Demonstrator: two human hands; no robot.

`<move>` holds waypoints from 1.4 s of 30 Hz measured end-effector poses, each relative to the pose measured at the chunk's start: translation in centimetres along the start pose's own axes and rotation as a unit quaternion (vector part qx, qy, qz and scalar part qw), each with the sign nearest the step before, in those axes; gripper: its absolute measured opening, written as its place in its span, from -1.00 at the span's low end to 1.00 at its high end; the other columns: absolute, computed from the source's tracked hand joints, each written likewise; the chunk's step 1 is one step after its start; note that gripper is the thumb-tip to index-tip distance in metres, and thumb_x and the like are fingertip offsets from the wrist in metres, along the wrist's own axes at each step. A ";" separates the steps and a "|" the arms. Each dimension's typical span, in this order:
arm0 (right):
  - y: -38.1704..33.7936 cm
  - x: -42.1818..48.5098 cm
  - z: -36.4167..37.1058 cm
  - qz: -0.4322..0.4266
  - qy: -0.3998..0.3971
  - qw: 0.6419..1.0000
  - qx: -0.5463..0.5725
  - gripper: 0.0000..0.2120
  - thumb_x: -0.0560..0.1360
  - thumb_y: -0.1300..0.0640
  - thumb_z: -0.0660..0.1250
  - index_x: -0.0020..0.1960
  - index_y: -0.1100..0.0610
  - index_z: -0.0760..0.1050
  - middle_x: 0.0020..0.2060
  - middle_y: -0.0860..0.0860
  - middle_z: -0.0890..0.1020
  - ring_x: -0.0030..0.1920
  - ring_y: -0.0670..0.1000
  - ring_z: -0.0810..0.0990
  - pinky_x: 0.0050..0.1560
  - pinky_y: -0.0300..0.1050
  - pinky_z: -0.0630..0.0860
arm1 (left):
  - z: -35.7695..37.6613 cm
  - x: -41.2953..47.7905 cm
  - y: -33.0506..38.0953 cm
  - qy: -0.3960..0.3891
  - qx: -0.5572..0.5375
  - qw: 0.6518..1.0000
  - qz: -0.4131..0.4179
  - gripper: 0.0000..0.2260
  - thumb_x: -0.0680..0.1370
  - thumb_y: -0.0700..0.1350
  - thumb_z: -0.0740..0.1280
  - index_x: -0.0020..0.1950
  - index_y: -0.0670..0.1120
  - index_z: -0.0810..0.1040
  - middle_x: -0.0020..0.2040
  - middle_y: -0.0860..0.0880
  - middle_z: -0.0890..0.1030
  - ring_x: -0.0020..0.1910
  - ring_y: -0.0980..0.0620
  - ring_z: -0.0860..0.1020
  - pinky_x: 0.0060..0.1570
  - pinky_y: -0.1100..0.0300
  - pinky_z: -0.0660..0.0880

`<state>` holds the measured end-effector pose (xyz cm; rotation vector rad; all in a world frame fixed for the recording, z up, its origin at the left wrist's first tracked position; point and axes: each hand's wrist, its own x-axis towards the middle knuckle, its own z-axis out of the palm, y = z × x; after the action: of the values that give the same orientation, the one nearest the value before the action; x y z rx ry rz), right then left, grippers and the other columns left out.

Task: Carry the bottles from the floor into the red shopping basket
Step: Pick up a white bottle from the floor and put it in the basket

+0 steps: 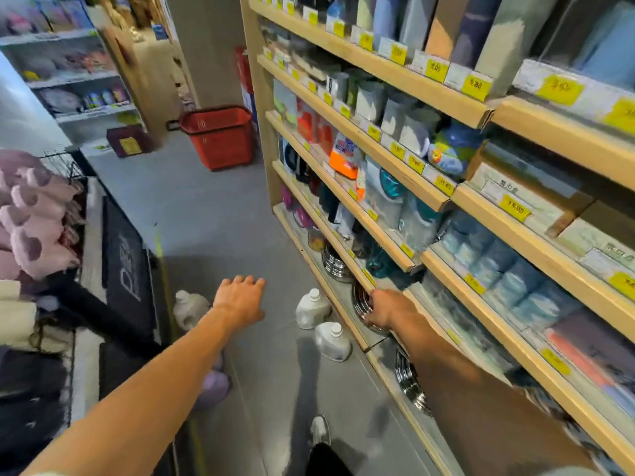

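Observation:
Three white bottles with white caps stand on the grey floor: one (188, 310) at the left beside the dark mat, and two (312, 309) (332, 341) close to the base of the wooden shelving. A purple bottle (213, 386) lies partly hidden under my left forearm. My left hand (240, 298) is stretched forward above the floor between the bottles, fingers relaxed, holding nothing. My right hand (383, 309) rests at the lowest shelf's edge beside the two right-hand bottles, fingers loosely bent, nothing in it. The red shopping basket (220, 135) stands far down the aisle.
Wooden shelving (360, 214) full of goods and yellow price tags lines the right side. Steel bowls (335, 264) sit on its bottom shelf. A dark mat (127, 266) and a rack of pink plush slippers (34, 214) border the left. My shoe (319, 429) is on the floor.

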<state>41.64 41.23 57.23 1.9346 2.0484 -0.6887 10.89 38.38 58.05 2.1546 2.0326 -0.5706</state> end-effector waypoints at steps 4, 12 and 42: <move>0.6 5.4 0.9 0.025 -0.039 0.999 0.026 -0.63 0.43 -0.04 0.49 0.13 0.12 0.51 0.06 0.11 0.63 0.10 0.14 0.63 0.06 -0.04 0.56 | -0.9 6.5 -1.4 -0.014 0.002 1.000 0.015 -0.48 0.51 0.20 0.38 0.39 0.02 0.39 0.38 -0.02 0.48 0.38 -0.10 0.42 0.32 -0.01 0.38; -2.1 13.0 6.6 0.036 -0.085 0.987 0.131 -0.57 0.49 0.01 0.47 0.31 0.07 0.49 0.22 0.08 0.62 0.22 0.16 0.58 0.14 -0.05 0.50 | 5.4 16.4 -1.3 -0.094 -0.054 0.991 0.075 -0.49 0.54 0.18 0.36 0.42 0.02 0.37 0.40 -0.04 0.43 0.39 -0.12 0.39 0.30 -0.02 0.38; 5.3 50.3 50.6 0.084 0.053 0.977 0.190 -0.32 0.36 0.03 0.60 0.40 0.06 0.41 0.36 0.06 0.49 0.32 0.14 0.50 0.16 -0.10 0.47 | 58.1 52.2 16.8 -0.189 -0.257 0.927 0.198 -0.11 0.38 0.17 0.59 0.58 -0.02 0.24 0.44 -0.17 0.43 0.37 -0.22 0.46 0.32 -0.11 0.44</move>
<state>34.84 60.38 -11.40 2.3670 1.8868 -1.0156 17.90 65.75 -16.64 1.8732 1.3094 -0.3142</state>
